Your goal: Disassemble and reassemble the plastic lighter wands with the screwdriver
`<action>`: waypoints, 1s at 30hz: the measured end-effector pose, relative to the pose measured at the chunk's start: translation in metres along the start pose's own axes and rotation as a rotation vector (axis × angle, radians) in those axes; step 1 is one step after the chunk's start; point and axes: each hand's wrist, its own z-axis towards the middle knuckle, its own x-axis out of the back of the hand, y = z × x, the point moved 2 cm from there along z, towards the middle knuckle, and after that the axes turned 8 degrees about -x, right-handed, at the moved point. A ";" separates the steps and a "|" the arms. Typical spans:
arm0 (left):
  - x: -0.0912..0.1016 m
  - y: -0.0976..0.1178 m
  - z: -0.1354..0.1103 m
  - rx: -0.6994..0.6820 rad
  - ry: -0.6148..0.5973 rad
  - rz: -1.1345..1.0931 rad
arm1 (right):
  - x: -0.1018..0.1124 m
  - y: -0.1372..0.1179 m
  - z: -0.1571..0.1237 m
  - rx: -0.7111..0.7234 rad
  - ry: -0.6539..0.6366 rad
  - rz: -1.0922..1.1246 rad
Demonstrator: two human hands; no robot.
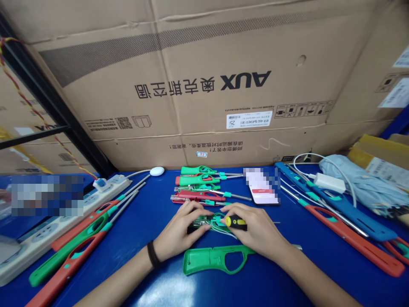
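My left hand (pixel 180 230) rests on the blue table with its fingers curled around a half-open green lighter body (pixel 207 220) showing wires and inner parts. My right hand (pixel 255 230) is closed on a small screwdriver with a black and yellow handle (pixel 235 222), its tip pointing left at the lighter body. A loose green lighter shell half (pixel 214 259) lies flat just in front of both hands. A black band sits on my left wrist.
Red and green long-nozzle lighters lie at the left (pixel 79 243), behind the hands (pixel 198 187) and at the right with a blue one (pixel 348 221). A phone (pixel 263 192), white power strip (pixel 41 238), white charger (pixel 329 182) and big cardboard box (pixel 204 85) surround the blue table (pixel 153 213).
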 end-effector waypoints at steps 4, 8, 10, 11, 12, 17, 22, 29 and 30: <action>-0.001 0.001 0.000 -0.045 0.015 0.021 | -0.001 -0.001 0.000 0.029 0.006 0.028; 0.000 0.004 -0.001 -0.083 0.054 0.022 | -0.004 -0.001 -0.001 0.044 0.015 0.033; 0.001 0.005 -0.001 -0.088 0.062 0.008 | -0.004 -0.001 -0.001 0.061 0.020 0.038; 0.001 0.006 0.000 -0.083 0.068 -0.003 | -0.004 -0.001 -0.001 0.070 0.022 0.042; 0.001 0.006 0.000 -0.077 0.074 -0.016 | -0.004 -0.001 -0.001 0.077 0.024 0.046; 0.001 0.007 0.001 -0.063 0.066 -0.051 | -0.004 -0.002 -0.001 0.092 0.041 0.074; -0.002 0.004 0.001 -0.033 0.020 -0.062 | -0.008 -0.001 -0.001 0.080 0.059 0.088; -0.003 0.003 0.000 -0.024 0.032 -0.070 | -0.008 -0.004 -0.002 0.098 0.072 0.102; -0.003 0.003 0.000 -0.025 0.033 -0.070 | -0.008 -0.004 -0.002 0.104 0.072 0.103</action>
